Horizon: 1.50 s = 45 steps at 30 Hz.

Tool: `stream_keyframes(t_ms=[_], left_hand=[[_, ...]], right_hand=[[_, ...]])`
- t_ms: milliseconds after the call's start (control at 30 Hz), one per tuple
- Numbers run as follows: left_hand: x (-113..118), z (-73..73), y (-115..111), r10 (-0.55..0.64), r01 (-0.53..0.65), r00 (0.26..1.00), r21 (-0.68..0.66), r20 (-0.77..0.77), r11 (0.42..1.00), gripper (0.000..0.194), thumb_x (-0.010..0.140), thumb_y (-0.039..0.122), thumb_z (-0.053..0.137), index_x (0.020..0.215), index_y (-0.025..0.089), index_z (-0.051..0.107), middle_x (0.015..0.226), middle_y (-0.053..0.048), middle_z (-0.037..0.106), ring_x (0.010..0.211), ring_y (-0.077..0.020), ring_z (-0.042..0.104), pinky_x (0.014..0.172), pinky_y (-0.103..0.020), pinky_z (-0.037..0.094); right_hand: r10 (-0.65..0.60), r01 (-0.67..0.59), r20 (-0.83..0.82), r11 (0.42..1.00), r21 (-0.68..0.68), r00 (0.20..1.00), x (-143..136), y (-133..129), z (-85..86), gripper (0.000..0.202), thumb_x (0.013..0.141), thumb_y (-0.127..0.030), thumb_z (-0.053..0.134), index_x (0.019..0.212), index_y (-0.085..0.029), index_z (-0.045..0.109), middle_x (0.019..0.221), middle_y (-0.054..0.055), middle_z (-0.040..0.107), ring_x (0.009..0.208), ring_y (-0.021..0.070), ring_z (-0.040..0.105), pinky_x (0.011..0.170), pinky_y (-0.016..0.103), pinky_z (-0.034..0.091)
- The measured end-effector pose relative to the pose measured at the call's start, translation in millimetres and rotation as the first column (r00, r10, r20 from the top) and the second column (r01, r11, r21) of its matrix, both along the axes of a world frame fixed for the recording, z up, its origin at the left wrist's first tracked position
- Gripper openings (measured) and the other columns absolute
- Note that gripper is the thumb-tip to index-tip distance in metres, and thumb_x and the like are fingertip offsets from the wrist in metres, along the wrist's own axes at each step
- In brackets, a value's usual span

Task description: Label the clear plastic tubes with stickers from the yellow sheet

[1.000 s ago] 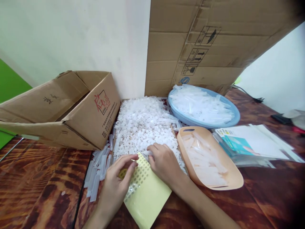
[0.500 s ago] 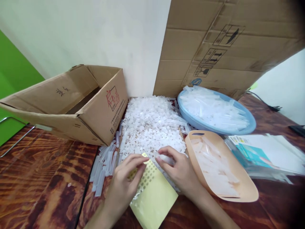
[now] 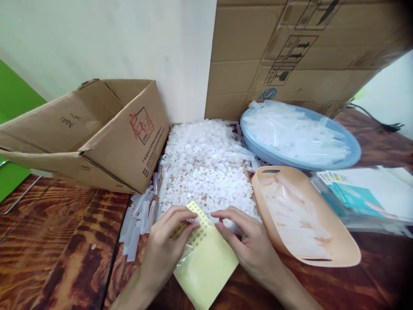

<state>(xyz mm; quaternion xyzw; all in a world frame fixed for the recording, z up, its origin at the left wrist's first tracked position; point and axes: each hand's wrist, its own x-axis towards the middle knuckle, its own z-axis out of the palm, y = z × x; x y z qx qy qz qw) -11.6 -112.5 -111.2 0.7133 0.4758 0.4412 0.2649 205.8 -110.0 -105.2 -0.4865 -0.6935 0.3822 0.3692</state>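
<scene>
A yellow sheet with rows of small round dots on its upper part lies between my hands, tilted, its top corner pointing away from me. My left hand is over the dotted part, thumb and forefinger pinched around something small and whitish that I cannot make out. My right hand is closed on a translucent plastic tube, partly hidden by the fingers, its end pointing toward my left hand. Just beyond both hands spreads a heap of small translucent plastic pieces.
An open cardboard box stands left, with loose clear tubes beside it. On the right are a blue basin and an orange tray, both holding clear pieces. Plastic-wrapped packs lie farther right; a large carton stands behind.
The view has shifted slightly. My left hand remains pinched over the dotted sheet, while the fingertips of my right hand have come over the sheet's upper edge.
</scene>
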Motion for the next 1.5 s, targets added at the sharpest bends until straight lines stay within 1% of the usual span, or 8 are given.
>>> stream_keyframes(t_ms=[167,533,767,867,1000,1200,1367,1500], left_hand=[[-4,-4.8,0,0.015,-0.008,0.998,0.109,-0.056,0.994,0.031,0.097,0.005,0.064,0.118,0.024,0.077,0.107,-0.005,0.075,0.097,-0.0163,0.073,0.087,-0.024,0.058],[-1,3.9,-3,-0.043,0.043,0.999,-0.063,0.014,0.997,0.018,0.095,0.016,0.072,0.108,0.026,0.078,0.098,0.0,0.082,0.086,-0.0143,0.078,0.08,-0.018,0.061],[-2,5.3,-8,-0.14,0.141,0.989,0.017,-0.035,0.99,0.022,0.095,0.011,0.069,0.112,0.025,0.072,0.099,-0.001,0.082,0.089,-0.0151,0.08,0.082,-0.017,0.061],[-2,6.0,-9,-0.139,0.14,0.989,0.027,-0.042,0.99,0.022,0.095,0.011,0.069,0.112,0.025,0.072,0.098,-0.001,0.082,0.088,-0.0154,0.08,0.081,-0.018,0.062],[-2,5.8,-10,-0.048,0.048,0.998,-0.006,-0.037,0.999,0.018,0.096,0.012,0.068,0.11,0.024,0.072,0.097,-0.001,0.082,0.087,-0.0146,0.08,0.079,-0.017,0.061],[-2,7.7,-11,-0.05,0.05,0.998,0.002,-0.035,0.999,0.016,0.097,0.014,0.067,0.109,0.023,0.072,0.097,-0.001,0.082,0.086,-0.0146,0.08,0.077,-0.017,0.061],[-4,7.6,-12,-0.026,0.024,0.999,-0.047,-0.041,0.999,0.015,0.099,0.015,0.065,0.109,0.024,0.072,0.094,0.0,0.081,0.084,-0.0133,0.079,0.073,-0.016,0.06],[-6,3.7,-13,-0.071,0.075,0.996,0.075,-0.053,0.994,0.02,0.099,0.013,0.065,0.114,0.025,0.069,0.099,0.0,0.08,0.088,-0.0122,0.078,0.081,-0.015,0.059]], right_hand=[[-0.004,-0.02,0.128,0.983,0.184,0.992,5,-2,-1.3,0.035,0.103,-0.02,0.055,0.137,-0.02,0.063,0.108,0.01,0.068,0.096,0.0233,0.068,0.081,0.034,0.059],[0.141,-0.213,0.237,0.925,0.314,0.961,4,-5,-12.1,0.065,0.102,-0.005,0.045,0.163,-0.024,0.033,0.113,0.013,0.064,0.102,0.0258,0.064,0.084,0.041,0.061],[0.043,-0.037,-0.068,0.996,0.083,0.997,3,-15,-6.8,0.003,0.105,-0.024,0.057,0.107,-0.023,0.06,0.083,0.0,0.069,0.071,0.0157,0.069,0.065,0.024,0.055],[0.063,-0.065,-0.104,0.998,-0.02,0.993,1,-14,-2.7,0.012,0.108,-0.031,0.052,0.106,-0.023,0.061,0.078,-0.001,0.069,0.066,0.014,0.067,0.06,0.022,0.052],[0.008,0.004,-0.057,0.98,0.199,0.998,1,-12,-2.6,0.024,0.1,-0.027,0.066,0.123,-0.024,0.06,0.114,0.008,0.067,0.099,0.0206,0.069,0.081,0.028,0.056],[0.031,-0.028,-0.075,0.999,0.044,0.997,2,-13,-5.6,0.009,0.107,-0.028,0.056,0.113,-0.024,0.062,0.076,-0.002,0.069,0.063,0.0136,0.066,0.059,0.023,0.05],[0.037,-0.027,-0.026,0.952,0.303,0.999,2,-12,-4.1,0.018,0.102,-0.021,0.064,0.119,-0.021,0.064,0.103,0.007,0.072,0.087,0.0183,0.07,0.076,0.027,0.055],[0.097,-0.095,-0.031,0.994,0.062,0.995,3,-16,2.7,0.02,0.108,-0.028,0.053,0.099,-0.021,0.069,0.071,-0.001,0.067,0.062,0.0138,0.064,0.057,0.024,0.045]])
